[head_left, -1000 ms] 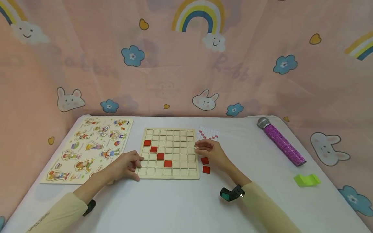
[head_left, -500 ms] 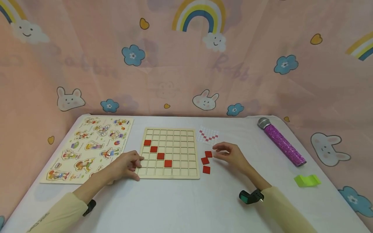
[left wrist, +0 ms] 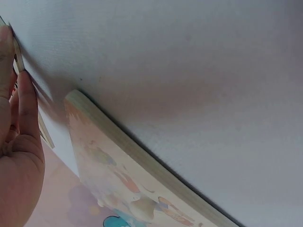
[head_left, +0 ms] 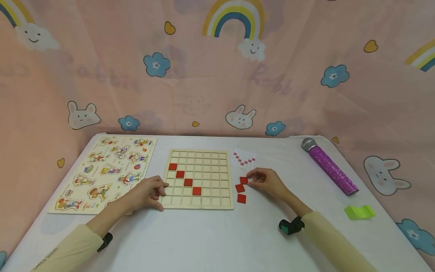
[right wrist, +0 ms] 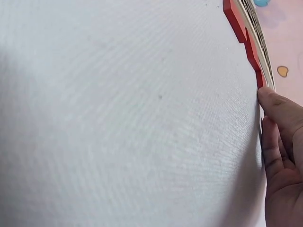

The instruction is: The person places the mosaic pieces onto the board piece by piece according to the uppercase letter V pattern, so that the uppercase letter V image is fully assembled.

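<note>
A square wooden grid board (head_left: 212,176) lies on the table, with several red tiles (head_left: 188,182) set in a slanting line across its cells. My left hand (head_left: 151,192) holds the board's near left edge, thumb at the corner and fingers curled. In the left wrist view, the left hand (left wrist: 21,142) shows at the left border. Three loose red tiles (head_left: 241,198) lie right of the board. My right hand (head_left: 270,182) is at the farthest of them, thumb and forefinger at its right side. In the right wrist view the thumb (right wrist: 279,105) meets the tiles' row, with a gap between thumb and fingers.
A small pattern card (head_left: 243,158) with a red V of squares lies behind the loose tiles. At left is a picture puzzle board (head_left: 112,160). A glittery purple microphone (head_left: 327,166) and a bright green curved piece (head_left: 360,212) lie at right.
From the board's right edge, my right hand has moved right, uncovering the card and the third loose tile, then down to that tile. The left hand stays at the board's edge.
</note>
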`<state>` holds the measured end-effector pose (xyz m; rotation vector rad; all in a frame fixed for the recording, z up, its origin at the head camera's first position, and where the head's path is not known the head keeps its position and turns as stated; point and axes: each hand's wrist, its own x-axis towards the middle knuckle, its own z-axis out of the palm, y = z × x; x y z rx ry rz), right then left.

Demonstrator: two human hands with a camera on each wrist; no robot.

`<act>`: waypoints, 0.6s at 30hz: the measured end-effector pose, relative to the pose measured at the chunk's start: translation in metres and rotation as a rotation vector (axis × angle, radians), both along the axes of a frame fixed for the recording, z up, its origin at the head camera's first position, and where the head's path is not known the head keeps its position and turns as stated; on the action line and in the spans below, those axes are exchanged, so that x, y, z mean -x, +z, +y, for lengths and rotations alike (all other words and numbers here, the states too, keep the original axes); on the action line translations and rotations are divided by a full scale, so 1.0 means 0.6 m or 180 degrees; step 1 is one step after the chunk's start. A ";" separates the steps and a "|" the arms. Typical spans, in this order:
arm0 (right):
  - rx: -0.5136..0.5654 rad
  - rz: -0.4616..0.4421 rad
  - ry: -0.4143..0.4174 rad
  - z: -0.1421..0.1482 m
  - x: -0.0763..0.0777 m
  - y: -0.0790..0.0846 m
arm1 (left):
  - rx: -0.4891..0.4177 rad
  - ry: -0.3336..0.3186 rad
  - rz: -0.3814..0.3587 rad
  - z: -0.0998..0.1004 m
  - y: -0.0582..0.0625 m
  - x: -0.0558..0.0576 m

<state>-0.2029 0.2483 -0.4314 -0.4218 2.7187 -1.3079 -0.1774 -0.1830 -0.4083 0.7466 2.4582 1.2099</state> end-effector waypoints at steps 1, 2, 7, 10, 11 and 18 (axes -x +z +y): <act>0.0004 0.0009 0.0014 0.000 0.001 0.000 | -0.0010 0.0005 -0.0014 0.000 0.000 0.000; 0.0005 0.0013 0.0023 0.000 0.001 -0.001 | -0.0020 0.0011 -0.0022 0.000 0.000 -0.001; 0.0036 -0.0011 -0.0008 0.005 0.001 0.000 | -0.0026 0.0007 -0.0017 0.001 0.000 0.000; 0.0144 -0.0098 -0.0109 0.011 -0.003 0.003 | 0.0005 0.0010 -0.0002 0.002 0.001 -0.001; 0.0197 -0.0143 -0.0151 0.012 -0.004 0.005 | 0.0018 0.0017 -0.0005 0.002 0.001 -0.001; 0.0470 -0.0424 -0.0419 0.012 -0.014 0.023 | 0.0029 -0.0014 0.0059 0.001 0.001 -0.001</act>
